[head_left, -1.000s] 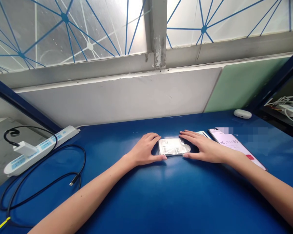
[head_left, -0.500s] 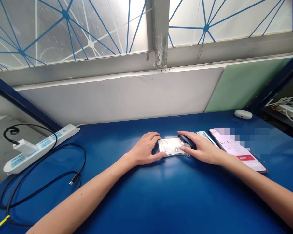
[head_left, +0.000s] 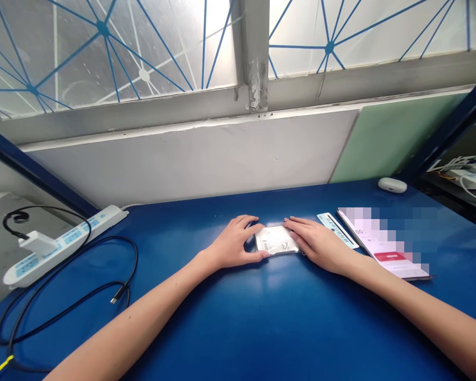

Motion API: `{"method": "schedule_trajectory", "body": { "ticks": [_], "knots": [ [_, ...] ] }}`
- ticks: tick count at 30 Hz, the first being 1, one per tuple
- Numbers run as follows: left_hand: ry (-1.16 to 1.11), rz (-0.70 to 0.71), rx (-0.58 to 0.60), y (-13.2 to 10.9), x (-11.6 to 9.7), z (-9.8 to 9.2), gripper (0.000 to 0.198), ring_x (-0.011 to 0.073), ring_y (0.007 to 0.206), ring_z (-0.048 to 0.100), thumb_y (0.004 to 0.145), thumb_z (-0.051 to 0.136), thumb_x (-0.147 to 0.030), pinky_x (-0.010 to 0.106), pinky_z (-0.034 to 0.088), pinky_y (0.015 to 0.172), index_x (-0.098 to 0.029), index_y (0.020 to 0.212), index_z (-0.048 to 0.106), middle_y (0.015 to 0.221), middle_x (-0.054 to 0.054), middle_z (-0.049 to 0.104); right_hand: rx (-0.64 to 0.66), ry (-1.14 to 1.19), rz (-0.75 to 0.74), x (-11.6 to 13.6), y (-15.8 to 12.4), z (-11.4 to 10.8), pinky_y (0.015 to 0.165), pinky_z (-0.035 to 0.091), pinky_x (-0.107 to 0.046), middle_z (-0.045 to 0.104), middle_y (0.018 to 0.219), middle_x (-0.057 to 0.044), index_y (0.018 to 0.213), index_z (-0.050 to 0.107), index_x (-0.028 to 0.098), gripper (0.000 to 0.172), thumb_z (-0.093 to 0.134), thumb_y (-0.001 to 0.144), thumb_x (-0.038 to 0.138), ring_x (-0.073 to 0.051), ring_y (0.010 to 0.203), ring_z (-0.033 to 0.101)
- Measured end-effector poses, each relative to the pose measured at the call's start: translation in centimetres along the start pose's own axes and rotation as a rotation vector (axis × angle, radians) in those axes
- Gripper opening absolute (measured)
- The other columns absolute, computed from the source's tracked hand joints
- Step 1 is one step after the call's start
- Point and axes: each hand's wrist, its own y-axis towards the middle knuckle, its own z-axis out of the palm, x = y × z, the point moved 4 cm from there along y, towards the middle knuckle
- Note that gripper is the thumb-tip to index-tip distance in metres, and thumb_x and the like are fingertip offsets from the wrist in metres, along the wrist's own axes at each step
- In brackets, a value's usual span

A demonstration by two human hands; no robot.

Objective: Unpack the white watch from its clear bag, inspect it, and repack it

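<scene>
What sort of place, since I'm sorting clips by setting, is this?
Probably an indoor workbench area, perhaps a workshop or office: a blue table between blue bars, a power strip along its left side, and a patterned window behind.

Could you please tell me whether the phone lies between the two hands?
No, the packet lies between the left hand and the right hand, while the phone lies to the right of both.
</scene>
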Motion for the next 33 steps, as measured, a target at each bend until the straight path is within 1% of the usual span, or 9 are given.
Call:
{"method": "schedule_trajectory", "body": {
  "ticks": [4, 8, 14, 18, 22, 24, 27, 30, 33],
  "knots": [
    [-0.018, 0.0, -0.015, 0.0, 0.0, -0.1, 0.065, 0.0353, 0.133, 0.044, 0.079, 0.07, -0.058, 0.051, 0.036, 0.109, -0.02, 0.131, 0.06, 0.141, 0.017, 0.051, 0.029, -0.012, -0.001, 0.2, 0.0, 0.1, 0.103, 0.05, -0.048, 0.059, 0.137, -0.021, 0.136, 0.054, 0.006, 0.045, 0.037, 0.095, 0.015, -0.032, 0.129, 0.055],
    [-0.058, 0.019, -0.047, 0.1, 0.1, -0.1, 0.064, 0.0347, 0.13, 0.046, 0.076, 0.073, -0.057, 0.05, 0.037, 0.109, -0.02, 0.127, 0.063, 0.138, 0.016, 0.054, 0.042, -0.016, 0.003, 0.0, 0.1, 0.2, 0.102, 0.05, -0.048, 0.059, 0.137, -0.02, 0.138, 0.052, 0.008, 0.05, 0.039, 0.09, 0.009, -0.032, 0.129, 0.055],
    [-0.088, 0.013, -0.051, 0.1, 0.1, -0.1, 0.065, 0.0352, 0.131, 0.046, 0.073, 0.076, -0.055, 0.051, 0.037, 0.109, -0.021, 0.127, 0.063, 0.139, 0.015, 0.054, -0.037, 0.105, 0.054, -0.7, -0.1, 0.2, 0.097, 0.053, -0.047, 0.065, 0.13, -0.016, 0.126, 0.062, 0.015, 0.039, 0.037, 0.096, 0.018, -0.03, 0.12, 0.062],
    [-0.075, 0.03, -0.046, 0.0, -0.1, -0.1, 0.062, 0.0341, 0.132, 0.045, 0.074, 0.075, -0.05, 0.05, 0.036, 0.11, -0.019, 0.126, 0.062, 0.139, 0.015, 0.054, -0.092, 0.139, 0.036, -0.9, -0.3, 0.2, 0.099, 0.053, -0.047, 0.067, 0.129, -0.012, 0.124, 0.063, 0.019, 0.038, 0.038, 0.095, 0.016, -0.028, 0.121, 0.062],
    [-0.08, 0.039, -0.062, 0.0, 0.0, 0.0, 0.06, 0.0336, 0.129, 0.047, 0.074, 0.073, -0.044, 0.05, 0.037, 0.11, -0.018, 0.125, 0.058, 0.136, 0.015, 0.056, -0.187, 0.05, -0.021, -1.2, -0.3, -0.5, 0.095, 0.054, -0.049, 0.068, 0.128, -0.009, 0.108, 0.071, 0.023, 0.031, 0.046, 0.091, 0.017, -0.029, 0.114, 0.065],
    [-0.073, 0.041, -0.06, 0.0, 0.0, 0.0, 0.059, 0.0337, 0.128, 0.048, 0.074, 0.071, -0.041, 0.049, 0.038, 0.109, -0.015, 0.125, 0.056, 0.135, 0.017, 0.056, -0.213, -0.018, -0.07, -1.1, -0.2, -1.0, 0.094, 0.055, -0.05, 0.071, 0.122, -0.008, 0.098, 0.074, 0.023, 0.026, 0.051, 0.089, 0.018, -0.031, 0.114, 0.064],
    [-0.056, 0.052, -0.051, 0.0, -0.1, 0.0, 0.057, 0.0333, 0.128, 0.047, 0.076, 0.067, -0.038, 0.049, 0.038, 0.109, -0.014, 0.126, 0.053, 0.135, 0.017, 0.056, -0.163, -0.058, -0.107, -1.0, -0.1, -1.3, 0.09, 0.056, -0.047, 0.076, 0.107, -0.007, 0.093, 0.076, 0.023, 0.025, 0.052, 0.091, 0.019, -0.03, 0.107, 0.067],
    [-0.037, 0.06, -0.045, -0.1, -0.1, 0.0, 0.055, 0.0326, 0.129, 0.046, 0.079, 0.063, -0.035, 0.048, 0.037, 0.109, -0.012, 0.128, 0.052, 0.135, 0.017, 0.055, -0.099, -0.027, -0.092, -1.0, -0.1, -1.2, 0.088, 0.057, -0.044, 0.077, 0.104, -0.009, 0.099, 0.076, 0.02, 0.025, 0.051, 0.094, 0.023, -0.028, 0.1, 0.069],
    [-0.027, 0.066, -0.042, -0.1, -0.2, 0.0, 0.055, 0.0323, 0.129, 0.046, 0.081, 0.059, -0.034, 0.047, 0.037, 0.11, -0.012, 0.131, 0.051, 0.136, 0.018, 0.054, -0.069, -0.003, -0.072, -0.9, -0.3, -1.2, 0.087, 0.057, -0.044, 0.074, 0.114, -0.01, 0.118, 0.07, 0.019, 0.03, 0.053, 0.095, 0.029, -0.028, 0.101, 0.069]
  ]
}}
